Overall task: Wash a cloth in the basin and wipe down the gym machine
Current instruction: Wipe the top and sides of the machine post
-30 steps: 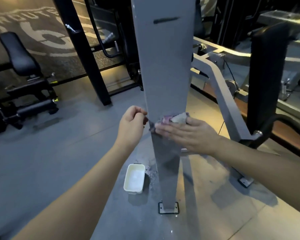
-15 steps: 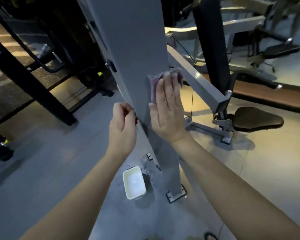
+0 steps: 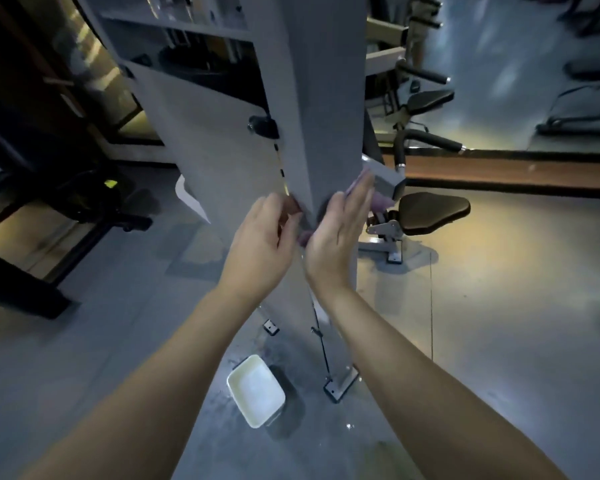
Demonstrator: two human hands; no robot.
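Wiping is underway, so the washing part of the task looks done and the machine is partly covered at best. The gym machine [image 3: 312, 98] is filling the middle of the view as a tall grey upright column with a grey side panel on its left, bolted to the floor by a foot plate [image 3: 340, 384]. Most of the column above the hands and the stretch running down to the foot plate are showing no clear wet trail in this dim light, so how much has been wiped cannot be told; by judgement, a good share of the machine is remaining to be done, along with its sloping arm and the padded seat [image 3: 433, 213] off to the right.

The basin [image 3: 255, 389], a white rectangular tub, is sitting on the floor just beside the column's base, with dark damp patches spreading around it.

The right hand [image 3: 336, 237] is pressing flat, fingers straight, against the column's right face, pinning the cloth [image 3: 378, 201] beneath it; only purple edges are peeking out past the fingers and under the palm. The left hand [image 3: 262, 239] is curling its fingers against the column's left edge, seemingly gripping that edge to steady the person.
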